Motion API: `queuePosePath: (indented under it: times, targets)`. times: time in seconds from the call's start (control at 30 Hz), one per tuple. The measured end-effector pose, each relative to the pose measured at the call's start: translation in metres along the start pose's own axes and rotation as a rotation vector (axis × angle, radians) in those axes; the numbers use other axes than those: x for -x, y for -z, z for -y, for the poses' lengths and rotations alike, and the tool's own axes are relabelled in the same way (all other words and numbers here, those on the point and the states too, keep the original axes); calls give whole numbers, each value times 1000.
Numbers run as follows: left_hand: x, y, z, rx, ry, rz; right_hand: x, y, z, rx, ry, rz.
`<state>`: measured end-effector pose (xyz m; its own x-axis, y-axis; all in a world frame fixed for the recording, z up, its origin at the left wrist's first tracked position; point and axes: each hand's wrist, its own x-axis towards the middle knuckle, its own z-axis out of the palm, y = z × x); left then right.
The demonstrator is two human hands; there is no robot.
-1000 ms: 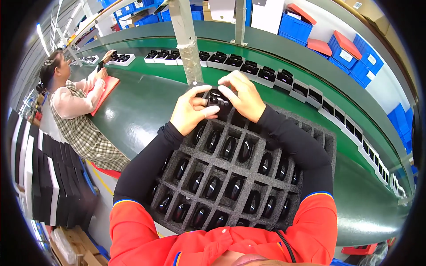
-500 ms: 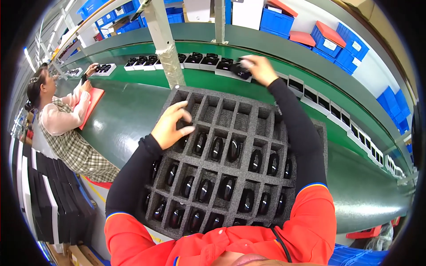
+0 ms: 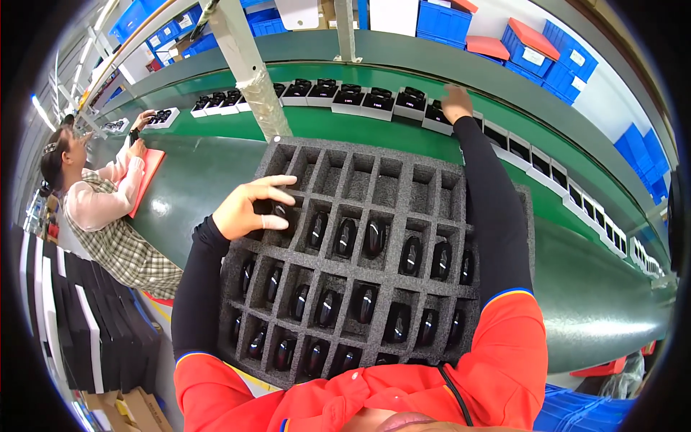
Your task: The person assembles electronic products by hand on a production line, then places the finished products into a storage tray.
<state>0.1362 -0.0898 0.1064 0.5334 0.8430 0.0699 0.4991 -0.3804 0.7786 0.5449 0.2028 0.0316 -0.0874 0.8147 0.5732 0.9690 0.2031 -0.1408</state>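
A grey foam tray (image 3: 384,277) with rows of compartments lies in front of me, many of them holding glossy black oval devices (image 3: 373,237). Over its left side is my left hand (image 3: 252,205), thumb and fingers spread around one such black device (image 3: 279,211) in a compartment. My right hand (image 3: 456,105) reaches across the green belt to a row of white boxes, beside a box (image 3: 437,119) with a black item in it. Its fingers are blurred, so whether they grip anything is unclear. The tray's farthest row shows bare compartments.
White boxes with black items (image 3: 378,101) line the green belt (image 3: 345,133); more boxes (image 3: 533,162) run to the right. A metal post (image 3: 252,90) rises behind the tray. At the left, a co-worker (image 3: 97,183) sits by the line. Blue bins (image 3: 440,21) stand on the far side.
My right hand has moved right along the boxes; it was over a box with a black item. My left hand has shifted left and slightly down to the compartment edge. The view has turned slightly.
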Motion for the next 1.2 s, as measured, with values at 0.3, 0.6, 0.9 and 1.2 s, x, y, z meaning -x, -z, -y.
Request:
queuePosePath:
  times: [0.3,0.6,0.9,1.2]
  targets:
    - [-47,-44,-22,827,41,-512,93,105,213,-1341,500,631]
    - [-46,-45,-17,638,-27,-524,93,127,213,-1121,741,361]
    - [-35,-52,-13,-48,-23,-362,45,83,156,-863,449,214]
    - [-8,-46,22,-481,-224,20,-19,-61,-68,154,222,-34]
